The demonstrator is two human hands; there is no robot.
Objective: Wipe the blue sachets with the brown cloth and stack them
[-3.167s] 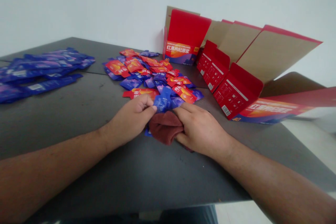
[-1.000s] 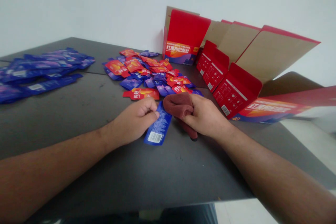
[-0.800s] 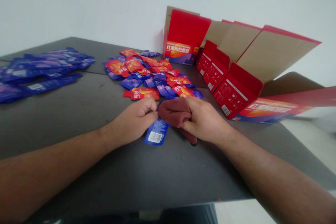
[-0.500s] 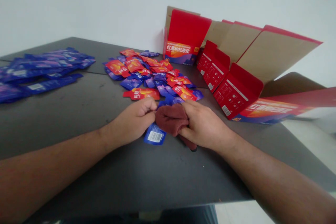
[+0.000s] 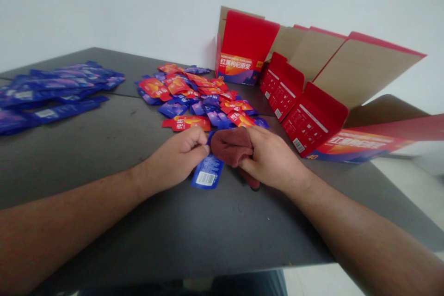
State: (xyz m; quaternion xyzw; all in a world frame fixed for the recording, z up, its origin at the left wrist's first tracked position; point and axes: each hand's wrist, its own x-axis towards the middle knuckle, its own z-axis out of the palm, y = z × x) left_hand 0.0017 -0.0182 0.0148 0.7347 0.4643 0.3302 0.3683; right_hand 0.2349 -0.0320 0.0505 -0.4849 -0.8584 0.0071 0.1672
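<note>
- Head camera view: left hand (image 5: 176, 159) pinches one edge of a blue packet (image 5: 209, 172), pinning it flat on the dark table (image 5: 104, 148) right between both hands.
- Right hand (image 5: 272, 159) is clenched around a maroon cloth (image 5: 231, 145), pressed on the packet's far half.
- Just beyond the knuckles sits a loose pile of red and blue packets (image 5: 201, 97); red boxes (image 5: 305, 111) are off past the right hand, and a spread of blue packets (image 5: 58, 90) lies well out past the left arm.
- Risk, I'd say: that pinch is only on one edge, so a hard wipe could drag the packet loose or crumple it, or shove the cloth into the pile and scatter it.
- Versus half a second ago: the cloth has slid away from the body, so more of the packet's barcode end shows.
</note>
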